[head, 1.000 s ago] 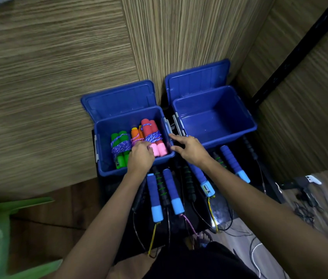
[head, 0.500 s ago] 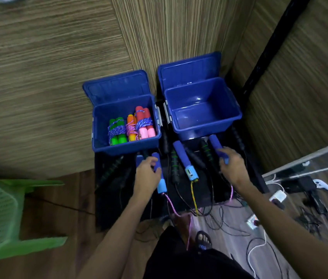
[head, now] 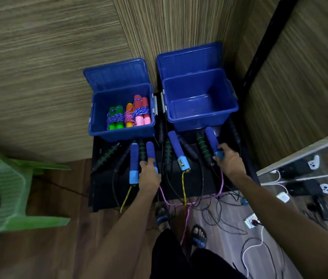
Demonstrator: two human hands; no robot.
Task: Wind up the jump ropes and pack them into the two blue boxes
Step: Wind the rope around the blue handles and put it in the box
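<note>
Left box [head: 100, 129], mid frame, holds 3 wound bundles; right box [head: 227, 117] bare inside. Step, imo: picking up pink rope [head: 167, 199] by both ends. L hand [head: 149, 174] grasps handle [head: 150, 151], R hand [head: 229, 162] grasps far-right handle [head: 211, 140]. Next: lift, pair the handles, wind. Cords tangle at lower centre; black handles hard to count on dark mat [head: 102, 190].

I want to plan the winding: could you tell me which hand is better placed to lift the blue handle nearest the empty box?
Right: the right hand already grips that blue handle, just below the empty box.
</note>
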